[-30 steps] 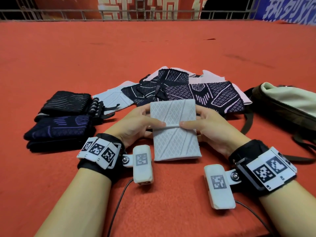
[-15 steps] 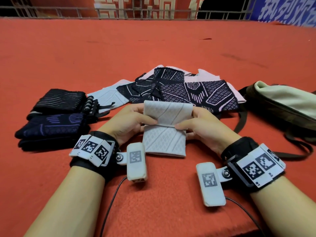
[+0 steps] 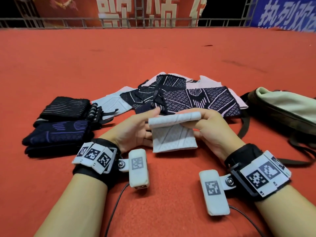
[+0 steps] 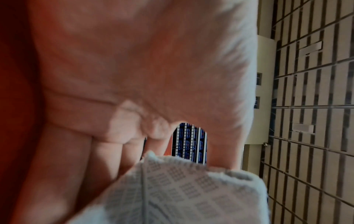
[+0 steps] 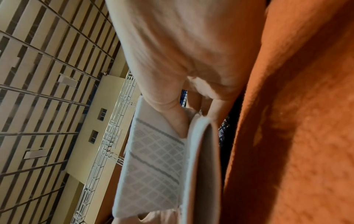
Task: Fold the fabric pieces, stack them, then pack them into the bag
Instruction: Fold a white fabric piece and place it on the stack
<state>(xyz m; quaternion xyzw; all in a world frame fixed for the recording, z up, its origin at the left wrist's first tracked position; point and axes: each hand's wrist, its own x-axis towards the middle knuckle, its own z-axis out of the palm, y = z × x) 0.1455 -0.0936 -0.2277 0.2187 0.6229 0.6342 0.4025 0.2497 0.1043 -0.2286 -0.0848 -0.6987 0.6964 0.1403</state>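
Both hands hold a white diamond-patterned fabric piece [image 3: 172, 135] just above the red carpet, folded over on itself with the fold on top. My left hand [image 3: 147, 127] grips its left edge, thumb above and fingers beneath. My right hand [image 3: 200, 124] pinches the right edge; in the right wrist view the thumb [image 5: 172, 115] sits tucked between the two layers of the fabric [image 5: 153, 159]. In the left wrist view the fabric [image 4: 191, 189] lies across my fingers. Folded dark pieces [image 3: 58, 132] are stacked at the left. Unfolded dark and pale pieces [image 3: 181, 96] lie in a heap behind. The olive bag [image 3: 282, 108] lies at the right.
The red carpet [image 3: 153, 53] stretches far back to a metal railing [image 3: 153, 23] with banners behind it. Bag straps [image 3: 299, 151] trail over the carpet near my right wrist. Thin cables [image 3: 116, 202] run from both wrist cameras toward me.
The white piece lay longer on the carpet with my thumbs across its middle. It is now lifted and doubled over, shorter, with the upper half brought toward me.
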